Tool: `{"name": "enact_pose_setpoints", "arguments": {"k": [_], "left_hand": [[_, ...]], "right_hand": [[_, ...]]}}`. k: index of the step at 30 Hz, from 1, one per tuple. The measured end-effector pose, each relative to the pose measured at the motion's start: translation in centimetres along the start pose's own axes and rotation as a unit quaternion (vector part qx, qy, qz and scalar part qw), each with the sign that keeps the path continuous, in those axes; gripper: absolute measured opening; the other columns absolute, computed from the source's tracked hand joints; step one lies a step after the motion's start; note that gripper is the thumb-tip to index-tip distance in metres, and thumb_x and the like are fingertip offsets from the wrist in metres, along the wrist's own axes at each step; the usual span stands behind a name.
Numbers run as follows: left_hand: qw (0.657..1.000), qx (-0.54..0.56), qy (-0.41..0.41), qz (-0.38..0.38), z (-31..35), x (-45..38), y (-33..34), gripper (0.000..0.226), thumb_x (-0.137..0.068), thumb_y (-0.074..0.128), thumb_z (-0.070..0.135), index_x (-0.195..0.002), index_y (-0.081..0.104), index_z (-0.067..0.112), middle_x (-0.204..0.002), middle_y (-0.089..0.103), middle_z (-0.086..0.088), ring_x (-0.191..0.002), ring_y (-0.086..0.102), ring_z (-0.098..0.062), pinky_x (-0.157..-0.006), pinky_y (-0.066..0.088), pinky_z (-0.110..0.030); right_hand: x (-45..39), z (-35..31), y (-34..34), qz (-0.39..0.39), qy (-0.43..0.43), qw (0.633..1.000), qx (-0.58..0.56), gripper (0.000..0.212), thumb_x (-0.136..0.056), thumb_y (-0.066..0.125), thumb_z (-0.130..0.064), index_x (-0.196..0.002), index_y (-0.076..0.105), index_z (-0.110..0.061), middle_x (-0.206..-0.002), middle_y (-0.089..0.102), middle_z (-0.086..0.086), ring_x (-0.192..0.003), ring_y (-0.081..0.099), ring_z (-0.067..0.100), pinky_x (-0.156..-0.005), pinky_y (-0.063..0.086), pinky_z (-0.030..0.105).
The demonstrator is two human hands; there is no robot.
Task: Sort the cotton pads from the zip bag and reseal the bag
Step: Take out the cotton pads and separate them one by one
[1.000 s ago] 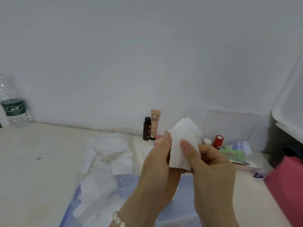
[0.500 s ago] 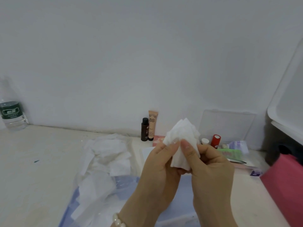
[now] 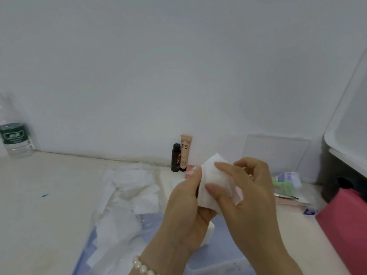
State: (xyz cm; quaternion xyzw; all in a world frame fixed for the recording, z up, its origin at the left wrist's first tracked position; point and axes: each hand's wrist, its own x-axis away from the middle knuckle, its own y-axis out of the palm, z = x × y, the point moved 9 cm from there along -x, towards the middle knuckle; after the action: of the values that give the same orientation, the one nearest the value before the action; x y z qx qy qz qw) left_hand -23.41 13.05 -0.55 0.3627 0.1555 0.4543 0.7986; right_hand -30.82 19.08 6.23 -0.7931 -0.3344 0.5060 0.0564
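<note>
1. Where the surface [image 3: 39,195] meets the wall at far left, a clear bottle [image 3: 14,135] with a green label stands upright.
2. Right of it, loose white pads [image 3: 129,187] lie scattered in a heap on the surface, some overlapping a clear, blue-tinted bag [image 3: 224,253] that lies flat at the near edge.
3. Behind the heap, against the wall, a small dark bottle [image 3: 176,157] and a beige tube [image 3: 184,152] marked "BB" stand upright, touching side by side.
4. Left hand [image 3: 186,209], bead bracelet [image 3: 143,266] at the wrist: grip closed on a small stack of pads [image 3: 215,181], thumb on the left edge, fingers curled behind. Stack is held above the bag, clear of the surface.
5. Right hand [image 3: 250,195]: grip also on the stack, thumb pressed on the front face, forefinger at the top edge, remaining fingers curled behind.
6. Behind the right hand, a clear box [image 3: 278,153] with small items; a green packet [image 3: 283,188] shows. Contents otherwise too blurred to identify.
7. Far right: a pink object [image 3: 345,225] at the frame edge, a white bin [image 3: 349,124] above it.
</note>
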Motion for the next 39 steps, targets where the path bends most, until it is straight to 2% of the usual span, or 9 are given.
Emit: {"name": "enact_pose_setpoints", "arguments": {"k": [4, 9, 11, 15, 18, 20, 23, 31, 39], "left_hand": [[0.999, -0.042, 0.014, 0.006, 0.4, -0.2, -0.4, 0.043, -0.091, 0.047, 0.034, -0.105, 0.066, -0.002, -0.096, 0.071, -0.021, -0.083, 0.068, -0.026, -0.061, 0.057, -0.029], [1.000, -0.010, -0.021, -0.019, 0.1, -0.1, -0.1, 0.051, -0.090, 0.045, 0.036, -0.114, 0.061, -0.006, -0.109, 0.066, -0.026, -0.087, 0.066, -0.029, -0.060, 0.058, -0.029], [0.999, -0.030, -0.004, -0.011, 0.3, -0.3, -0.4, 0.048, -0.095, 0.041, 0.035, -0.114, 0.061, -0.004, -0.108, 0.066, -0.025, -0.087, 0.067, -0.030, -0.060, 0.058, -0.031], [0.991, -0.115, 0.062, 0.005, 1.6, -0.6, -1.0, 0.049, -0.080, 0.049, 0.037, -0.105, 0.066, -0.001, -0.100, 0.071, -0.019, -0.090, 0.069, -0.027, -0.062, 0.058, -0.033], [0.986, -0.152, 0.064, -0.001, 1.6, -0.4, -0.8, 0.042, -0.083, 0.050, 0.034, -0.100, 0.068, 0.000, -0.095, 0.071, -0.019, -0.082, 0.068, -0.022, -0.059, 0.057, -0.030], [0.987, -0.152, 0.054, -0.010, 1.1, -0.4, -0.5, 0.036, -0.088, 0.048, 0.029, -0.099, 0.069, 0.002, -0.092, 0.071, -0.017, -0.080, 0.068, -0.021, -0.060, 0.058, -0.030], [0.988, -0.146, 0.042, -0.021, 0.4, -0.3, 0.0, 0.033, -0.092, 0.045, 0.026, -0.097, 0.069, 0.004, -0.090, 0.072, -0.015, -0.077, 0.068, -0.020, -0.061, 0.059, -0.032], [0.992, -0.117, 0.031, -0.029, -0.2, -0.1, 0.7, 0.037, -0.098, 0.037, 0.025, -0.097, 0.068, 0.005, -0.090, 0.073, -0.015, -0.076, 0.071, -0.019, -0.067, 0.060, -0.034], [0.997, -0.077, 0.017, -0.022, -1.0, -0.3, 0.7, 0.047, -0.091, 0.038, 0.039, -0.111, 0.064, 0.005, -0.105, 0.070, -0.018, -0.101, 0.067, -0.029, -0.082, 0.057, -0.041]], "right_hand": [[-0.1, -0.2, 0.0, -0.016, -0.032, 0.999, 0.029, 0.033, -0.073, 0.060, -0.042, -0.105, 0.055, -0.035, -0.122, 0.037, -0.007, -0.105, 0.038, 0.012, -0.080, 0.033, 0.015], [-0.3, -0.8, -0.9, 0.018, -0.056, 0.998, -0.010, 0.014, -0.071, 0.064, -0.038, -0.074, 0.063, -0.024, -0.109, 0.053, -0.007, -0.102, 0.044, 0.012, -0.085, 0.031, 0.009], [-0.5, -1.0, -1.6, 0.013, -0.013, 0.994, -0.107, 0.011, -0.067, 0.068, -0.037, -0.069, 0.061, -0.029, -0.104, 0.062, -0.012, -0.100, 0.054, 0.009, -0.082, 0.040, 0.011], [-0.7, 2.1, -1.8, -0.041, 0.184, 0.874, -0.449, 0.041, -0.034, 0.089, -0.040, -0.065, 0.071, -0.019, -0.074, 0.073, 0.002, -0.071, 0.068, 0.014, -0.063, 0.054, 0.019], [-0.2, 3.3, -0.1, -0.132, 0.249, 0.830, -0.481, 0.060, -0.026, 0.090, -0.048, -0.073, 0.077, -0.014, -0.079, 0.074, 0.006, -0.074, 0.070, 0.016, -0.061, 0.055, 0.021], [-0.1, 3.6, 0.3, -0.137, 0.252, 0.855, -0.431, 0.056, -0.035, 0.089, -0.049, -0.079, 0.077, -0.016, -0.083, 0.075, 0.006, -0.076, 0.070, 0.016, -0.062, 0.056, 0.024], [-0.3, 3.8, -0.2, -0.067, 0.251, 0.891, -0.373, 0.012, -0.063, 0.077, -0.013, -0.075, 0.075, -0.016, -0.075, 0.075, 0.001, -0.068, 0.069, 0.011, -0.057, 0.055, 0.020], [-0.1, 3.7, -0.6, 0.004, 0.237, 0.921, -0.309, 0.017, -0.066, 0.076, -0.008, -0.067, 0.069, -0.024, -0.064, 0.072, -0.009, -0.060, 0.067, 0.004, -0.054, 0.050, 0.012], [0.0, 4.1, -0.8, 0.023, 0.249, 0.929, -0.273, 0.019, -0.066, 0.078, -0.005, -0.065, 0.067, -0.021, -0.060, 0.070, -0.013, -0.057, 0.066, 0.003, -0.053, 0.050, 0.012]]}}
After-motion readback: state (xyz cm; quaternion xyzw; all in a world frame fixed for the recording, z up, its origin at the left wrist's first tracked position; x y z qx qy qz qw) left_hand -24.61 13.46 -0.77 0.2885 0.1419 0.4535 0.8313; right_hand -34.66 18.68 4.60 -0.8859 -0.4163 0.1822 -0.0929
